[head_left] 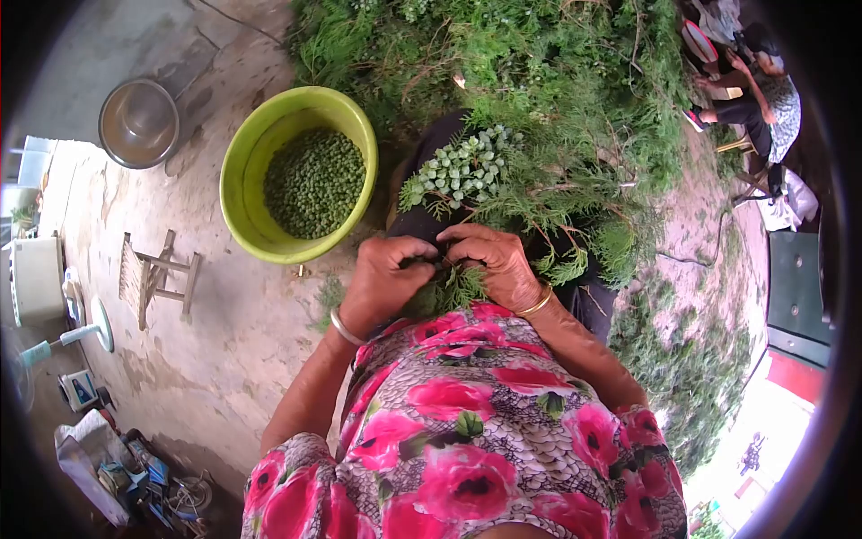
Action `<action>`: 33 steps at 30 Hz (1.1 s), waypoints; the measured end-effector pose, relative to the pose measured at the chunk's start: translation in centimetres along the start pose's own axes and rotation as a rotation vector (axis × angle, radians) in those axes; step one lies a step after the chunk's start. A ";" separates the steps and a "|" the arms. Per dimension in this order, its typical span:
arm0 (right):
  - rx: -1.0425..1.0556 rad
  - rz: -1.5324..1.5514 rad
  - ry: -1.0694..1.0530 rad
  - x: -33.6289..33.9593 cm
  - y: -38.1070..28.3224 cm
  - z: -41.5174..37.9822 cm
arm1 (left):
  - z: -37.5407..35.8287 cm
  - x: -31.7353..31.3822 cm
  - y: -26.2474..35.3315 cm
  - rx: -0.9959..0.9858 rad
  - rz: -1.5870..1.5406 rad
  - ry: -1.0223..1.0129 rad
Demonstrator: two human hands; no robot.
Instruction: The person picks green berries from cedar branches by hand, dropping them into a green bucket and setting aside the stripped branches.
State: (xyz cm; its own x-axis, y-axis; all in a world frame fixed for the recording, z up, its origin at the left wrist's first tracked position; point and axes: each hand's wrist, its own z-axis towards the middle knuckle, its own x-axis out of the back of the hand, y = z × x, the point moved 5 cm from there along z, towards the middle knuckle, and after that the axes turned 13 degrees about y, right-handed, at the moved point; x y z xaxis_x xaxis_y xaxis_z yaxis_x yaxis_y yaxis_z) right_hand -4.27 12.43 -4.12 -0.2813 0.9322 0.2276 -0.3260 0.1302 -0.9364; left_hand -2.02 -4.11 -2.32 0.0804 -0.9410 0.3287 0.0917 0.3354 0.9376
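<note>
Both hands meet in front of my lap. My left hand [388,277] is closed, thumb and fingers curled together; what lies between them is hidden. Close beside it, my right hand [499,262] has its fingers bent over a green evergreen sprig [462,286], whose leafy tip hangs below toward my flowered shirt. Just beyond the hands, an evergreen branch with a thick cluster of pale green cones [471,166] rests across my dark-trousered leg. To the left of it stands a yellow-green tub [235,184] partly filled with small loose green cones [314,184].
A large heap of cut evergreen branches [557,72] spreads ahead and to the right. On the left are a metal basin [139,124], a small folding stool [160,277] and a fan [101,325]. Another person [777,108] sits at the far right.
</note>
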 end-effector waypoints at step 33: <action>-0.581 0.543 0.138 0.3 1.5 -0.4 | -0.7 -0.1 6.6 -0.220 0.185 -0.027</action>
State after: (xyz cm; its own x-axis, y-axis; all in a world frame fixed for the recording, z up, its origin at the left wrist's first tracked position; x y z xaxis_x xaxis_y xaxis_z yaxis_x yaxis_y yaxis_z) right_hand -4.46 13.04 -5.55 -0.1395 0.9441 -0.2987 0.3561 -0.2337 -0.9048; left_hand -0.74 -1.81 3.73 0.0899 -0.8626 0.4979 0.2910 0.5008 0.8151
